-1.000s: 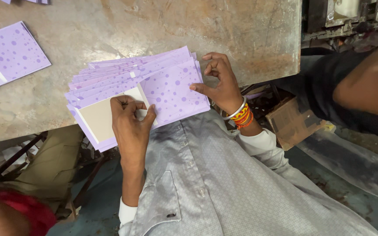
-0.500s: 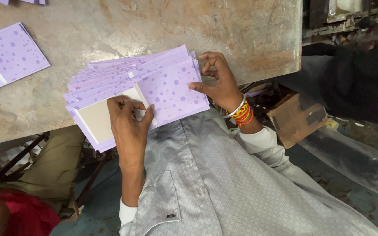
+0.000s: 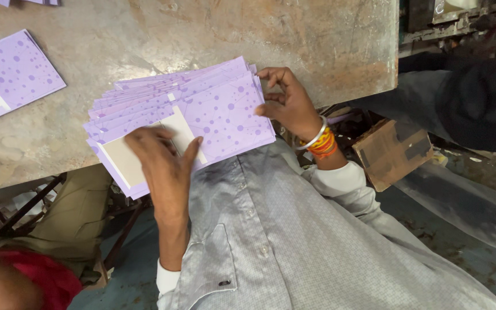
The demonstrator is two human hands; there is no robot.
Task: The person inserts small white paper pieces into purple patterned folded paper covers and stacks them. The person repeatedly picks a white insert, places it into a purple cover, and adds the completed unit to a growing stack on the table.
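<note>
A fanned stack of purple dotted envelopes (image 3: 219, 109) lies at the near edge of a worn stone table (image 3: 328, 51), partly overhanging it. My left hand (image 3: 162, 158) lies on the lower left of the stack, fingers on the beige inner flap (image 3: 121, 161) of the top envelope, thumb spread to the right. My right hand (image 3: 288, 103), with bangles at the wrist, grips the stack's right edge, thumb on the top sheet. My grey shirt fills the lower middle.
Another purple dotted envelope (image 3: 10, 72) lies apart at the table's left. A brown cardboard box (image 3: 391, 152) sits below the table's right end. Someone's dark sleeve (image 3: 477, 97) is at the right. A person in red (image 3: 24, 281) is at the lower left.
My left hand has slid a little along the beige flap. My right hand's fingers have shifted on the stack's right edge. The other person's arm at right has drawn back.
</note>
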